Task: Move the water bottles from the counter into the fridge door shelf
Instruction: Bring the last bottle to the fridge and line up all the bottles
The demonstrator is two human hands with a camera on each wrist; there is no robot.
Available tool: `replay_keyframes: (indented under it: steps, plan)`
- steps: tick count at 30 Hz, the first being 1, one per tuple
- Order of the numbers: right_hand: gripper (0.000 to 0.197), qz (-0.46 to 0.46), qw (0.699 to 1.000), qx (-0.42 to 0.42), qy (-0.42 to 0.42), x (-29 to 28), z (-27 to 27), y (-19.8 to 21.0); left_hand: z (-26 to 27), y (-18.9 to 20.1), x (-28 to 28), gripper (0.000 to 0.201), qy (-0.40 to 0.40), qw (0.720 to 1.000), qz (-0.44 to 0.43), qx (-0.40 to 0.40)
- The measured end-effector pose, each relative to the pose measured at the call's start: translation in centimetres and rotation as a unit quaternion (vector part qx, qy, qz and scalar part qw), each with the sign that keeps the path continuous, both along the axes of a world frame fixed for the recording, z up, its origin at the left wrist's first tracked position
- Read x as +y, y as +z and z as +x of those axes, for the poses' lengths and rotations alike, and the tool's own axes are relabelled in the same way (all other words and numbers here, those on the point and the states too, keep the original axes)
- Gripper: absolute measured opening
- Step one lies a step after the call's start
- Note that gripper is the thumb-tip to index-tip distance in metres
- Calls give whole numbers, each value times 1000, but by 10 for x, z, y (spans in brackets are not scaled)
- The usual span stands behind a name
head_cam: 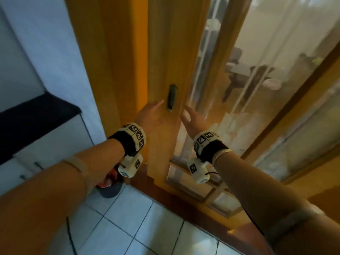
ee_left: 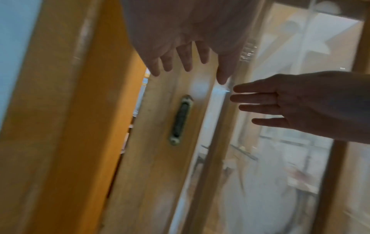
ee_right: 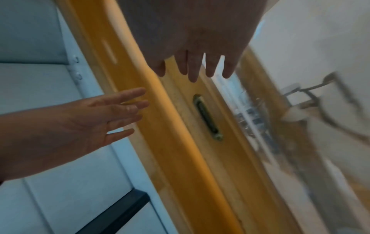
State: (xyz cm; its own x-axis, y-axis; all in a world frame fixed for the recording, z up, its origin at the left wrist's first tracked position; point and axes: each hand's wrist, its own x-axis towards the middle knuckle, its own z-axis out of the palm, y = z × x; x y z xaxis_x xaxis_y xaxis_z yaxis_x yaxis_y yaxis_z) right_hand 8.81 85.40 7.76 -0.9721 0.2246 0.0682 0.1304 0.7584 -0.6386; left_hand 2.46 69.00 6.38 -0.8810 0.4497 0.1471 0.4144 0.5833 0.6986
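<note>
No water bottle and no fridge shows in any view. Both arms reach forward toward a wooden sliding door (head_cam: pixel 161 52) with a recessed metal pull (head_cam: pixel 172 96). My left hand (head_cam: pixel 152 111) is stretched out with straight fingers just left of the pull, and my right hand (head_cam: pixel 191 116) is held out flat just right of it, in front of the door's glass pane. Both hands hold nothing. In the left wrist view, the left fingers (ee_left: pixel 186 61) hang above the pull (ee_left: pixel 181 120). In the right wrist view, the right fingers (ee_right: pixel 193 69) are spread above the pull (ee_right: pixel 207 117).
A dark counter top (head_cam: pixel 36 115) over white cabinets sits at the left against a white wall. The floor is pale tile (head_cam: pixel 132 223). Through the glass (head_cam: pixel 257 70) a chair and table show dimly. A red and dark object (head_cam: pixel 110 181) lies on the floor by the door frame.
</note>
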Motion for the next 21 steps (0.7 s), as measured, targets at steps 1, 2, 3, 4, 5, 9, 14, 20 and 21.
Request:
replay_keyframes:
  steps: [1, 2, 3, 4, 5, 9, 14, 20, 21]
  plan:
    - [51, 4, 1000, -10, 16, -15, -15, 0, -7, 0, -18, 64, 14, 1000, 0, -2]
    - [52, 7, 999, -19, 33, -30, -28, -1, -14, -1, -36, 65, 31, 999, 3, -9]
    - [53, 6, 998, -28, 49, -45, -42, -2, -21, -1, -54, 65, 49, 999, 7, -10]
    - [53, 3, 997, -33, 66, -60, -55, -3, -26, -1, -71, 65, 73, 997, 13, -11]
    - [53, 3, 996, -37, 85, -75, -67, -5, -32, -2, -87, 65, 98, 995, 16, -13]
    - [53, 7, 986, -36, 164, -134, -116, -10, -58, -13, -155, 65, 176, 984, 5, -14]
    - [53, -32, 966, -38, 254, -204, -179, -21, -89, -13, -228, 65, 265, 964, 20, 1]
    - [50, 5, 948, -26, 317, -295, -253, -12, -119, -6, -309, 66, 362, 932, -4, 7]
    - [50, -7, 942, -27, 335, -311, -260, -11, -120, -7, -323, 66, 380, 925, -7, 5]
